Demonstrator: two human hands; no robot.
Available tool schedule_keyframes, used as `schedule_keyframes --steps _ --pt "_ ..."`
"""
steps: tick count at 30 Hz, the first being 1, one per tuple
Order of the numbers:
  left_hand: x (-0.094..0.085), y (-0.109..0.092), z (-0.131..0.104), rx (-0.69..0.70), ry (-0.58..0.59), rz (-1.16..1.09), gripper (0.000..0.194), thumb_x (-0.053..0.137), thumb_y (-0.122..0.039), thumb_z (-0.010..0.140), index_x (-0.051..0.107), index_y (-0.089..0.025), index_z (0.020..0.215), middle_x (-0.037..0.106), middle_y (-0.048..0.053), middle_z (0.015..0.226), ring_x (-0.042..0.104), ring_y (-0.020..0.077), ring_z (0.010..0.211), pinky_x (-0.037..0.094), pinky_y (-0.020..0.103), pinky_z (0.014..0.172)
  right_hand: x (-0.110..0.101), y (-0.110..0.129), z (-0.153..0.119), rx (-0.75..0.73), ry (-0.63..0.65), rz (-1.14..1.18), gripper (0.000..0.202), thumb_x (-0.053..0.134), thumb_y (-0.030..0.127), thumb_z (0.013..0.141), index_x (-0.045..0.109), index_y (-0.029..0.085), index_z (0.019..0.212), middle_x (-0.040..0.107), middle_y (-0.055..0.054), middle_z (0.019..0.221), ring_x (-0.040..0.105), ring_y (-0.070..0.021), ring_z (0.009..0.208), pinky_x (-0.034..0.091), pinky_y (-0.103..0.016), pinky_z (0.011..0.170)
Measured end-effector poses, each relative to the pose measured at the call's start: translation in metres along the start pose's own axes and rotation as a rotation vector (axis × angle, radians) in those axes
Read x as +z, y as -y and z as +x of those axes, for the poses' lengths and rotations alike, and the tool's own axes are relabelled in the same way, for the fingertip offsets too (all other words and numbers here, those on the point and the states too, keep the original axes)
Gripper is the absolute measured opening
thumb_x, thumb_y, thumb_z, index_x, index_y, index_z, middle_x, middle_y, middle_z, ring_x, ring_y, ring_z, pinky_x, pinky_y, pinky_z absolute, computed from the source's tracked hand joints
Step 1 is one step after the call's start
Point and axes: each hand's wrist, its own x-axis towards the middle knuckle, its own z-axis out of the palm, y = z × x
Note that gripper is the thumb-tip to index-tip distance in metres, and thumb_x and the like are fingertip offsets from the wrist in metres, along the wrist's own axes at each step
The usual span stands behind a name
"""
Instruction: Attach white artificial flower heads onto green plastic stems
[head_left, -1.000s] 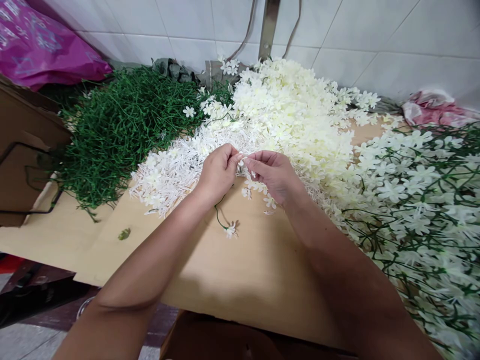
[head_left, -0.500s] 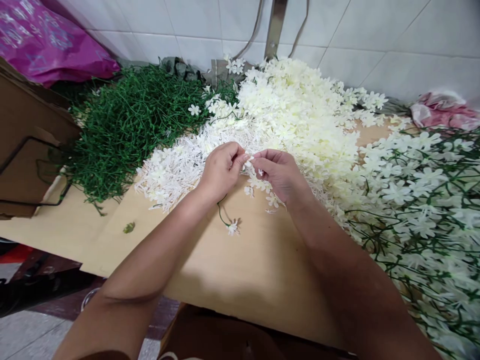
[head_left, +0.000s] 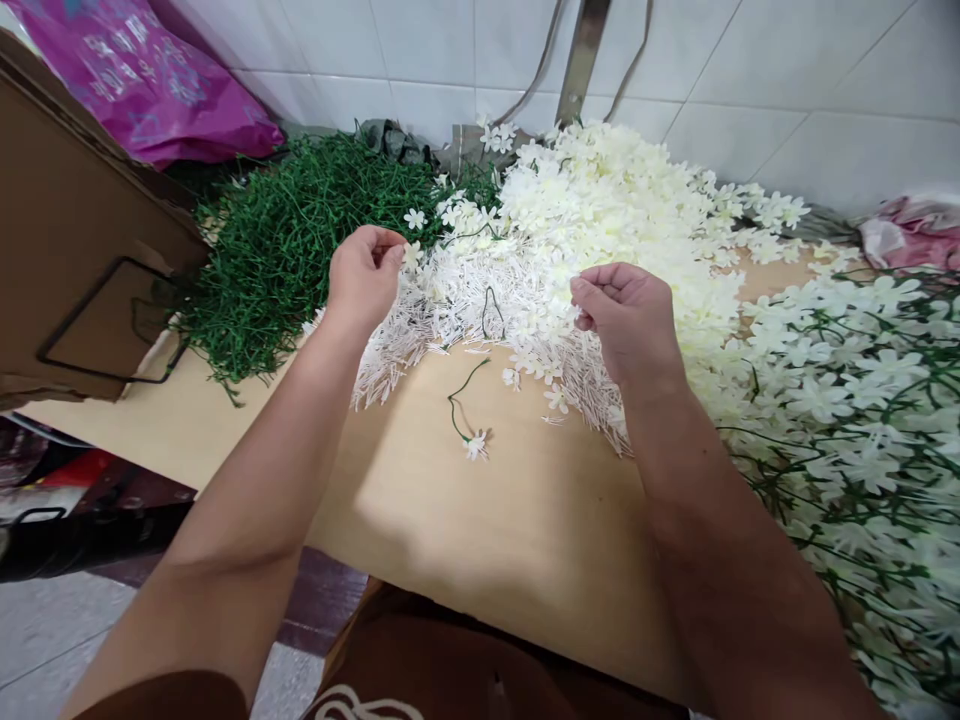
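Note:
My left hand (head_left: 366, 275) pinches a small white flower (head_left: 411, 256) at its fingertips, above the white stamen pile (head_left: 469, 285) and beside the green stems (head_left: 300, 240). Over the edge of the cream flower pile (head_left: 600, 200), my right hand (head_left: 626, 310) has its thumb and fingers pressed together; what they hold, if anything, is too small to tell. Between my forearms, a single green stem with a white flower (head_left: 475, 445) lies on the cardboard (head_left: 480, 520).
Assembled white flowers on green stems (head_left: 847, 420) cover the right side. A cardboard box (head_left: 82, 240) with a black wire frame stands at left, under a purple bag (head_left: 150, 85). A tiled wall (head_left: 750, 60) rises behind.
My hands were together at the centre and have moved apart, left hand to the left and up, right hand to the right. The view has shifted slightly.

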Motion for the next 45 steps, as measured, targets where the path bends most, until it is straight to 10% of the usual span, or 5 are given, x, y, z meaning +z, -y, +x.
schedule_keyframes --steps 5,10,15,24,45 --pt "-0.013 -0.013 -0.029 0.051 0.051 -0.026 0.003 0.065 -0.021 0.08 0.064 -0.019 0.082 0.059 0.002 0.08 0.05 0.013 0.072 0.042 0.026 0.071 0.014 0.0 -0.01 0.021 0.204 -0.002 0.014 0.071 0.024 0.07 0.058 0.019 0.067 0.052 0.004 0.054 0.041 -0.0063 0.048 0.034 -0.023 0.044" --pt "-0.004 -0.035 -0.084 -0.029 0.453 -0.257 0.031 0.071 -0.039 0.075 0.066 -0.017 0.097 0.061 0.001 0.073 0.051 0.0113 0.065 0.043 0.025 0.065 0.029 0.004 -0.026 0.078 0.48 -0.044 0.016 0.072 0.025 0.069 0.059 0.017 0.067 0.052 0.005 0.055 0.043 -0.0054 0.048 0.034 -0.022 0.046" --pt "0.003 -0.033 -0.101 -0.082 0.398 -0.331 0.024 0.072 -0.038 0.073 0.063 -0.016 0.076 0.056 -0.001 0.065 0.047 0.0099 0.059 0.037 0.024 0.057 0.034 0.012 -0.035 0.056 0.619 -0.096 0.016 0.072 0.026 0.071 0.059 0.016 0.067 0.052 0.005 0.055 0.044 -0.0052 0.049 0.035 -0.022 0.047" --pt "0.003 -0.03 -0.105 -0.216 0.384 -0.461 0.019 0.075 -0.03 0.07 0.062 -0.017 0.074 0.056 -0.003 0.059 0.052 0.0103 0.057 0.042 0.025 0.059 0.012 0.077 -0.067 -0.258 0.431 0.09 0.018 0.073 0.028 0.077 0.07 0.027 0.094 0.062 0.001 0.075 0.055 -0.0104 0.06 0.049 -0.027 0.053" --pt "0.024 -0.021 -0.107 -0.242 0.372 -0.513 0.017 0.067 -0.006 0.071 0.062 -0.017 0.084 0.052 -0.007 0.053 0.05 0.0076 0.05 0.04 0.021 0.053 0.044 -0.035 -0.041 -0.915 0.234 -0.488 0.008 0.054 0.02 0.089 0.054 0.023 0.082 0.065 -0.003 0.081 0.061 -0.0172 0.081 0.051 -0.032 0.073"
